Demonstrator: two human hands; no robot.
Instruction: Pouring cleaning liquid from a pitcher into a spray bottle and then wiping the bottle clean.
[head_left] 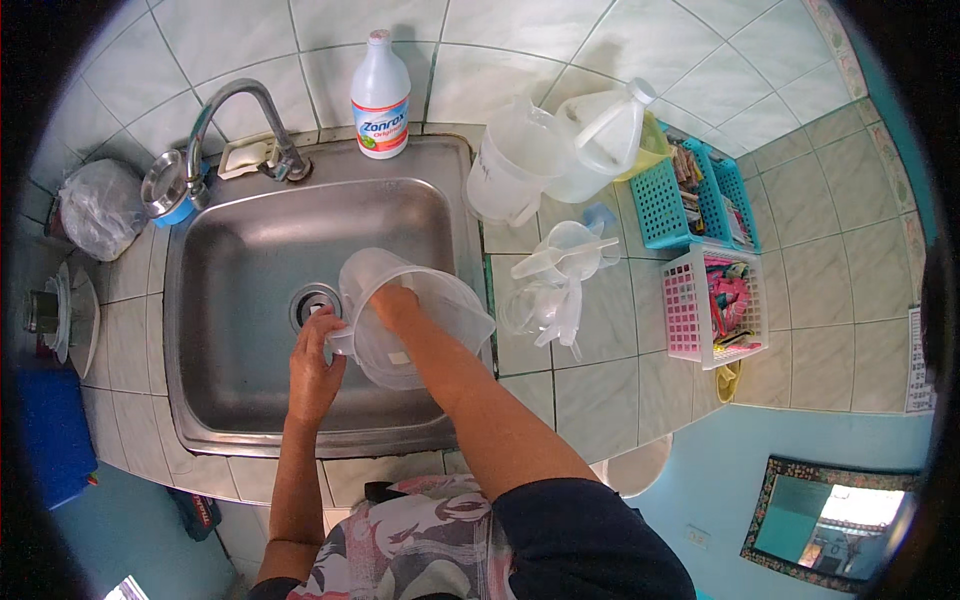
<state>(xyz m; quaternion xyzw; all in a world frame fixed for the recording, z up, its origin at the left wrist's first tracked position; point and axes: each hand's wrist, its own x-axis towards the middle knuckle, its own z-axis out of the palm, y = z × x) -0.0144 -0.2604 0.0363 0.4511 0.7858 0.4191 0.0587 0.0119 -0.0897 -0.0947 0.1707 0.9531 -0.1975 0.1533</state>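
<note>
A clear plastic pitcher [440, 290] is tilted over the steel sink [250, 395], its wide mouth toward me and to the right. On its left side, my left hand [315, 365] is closed around the handle [342, 338]. My right hand [395, 305] reaches through the mouth, deep inside against the far left wall. Its fingers are hidden there, so whether they hold anything cannot be made out. A small pale patch [399, 358] shows on the pitcher's lower part. Left of the pitcher is the drain [314, 305], partly covered by my left fingertips.
A chrome faucet [240, 90] arches over the sink's back left, near a soap dish [248, 155]. Behind stands a white bottle [381, 95]. To the right are a white pitcher [510, 165], a jug [600, 140], clear plastic utensils [565, 265], a blue basket [665, 205] and a white basket [685, 305].
</note>
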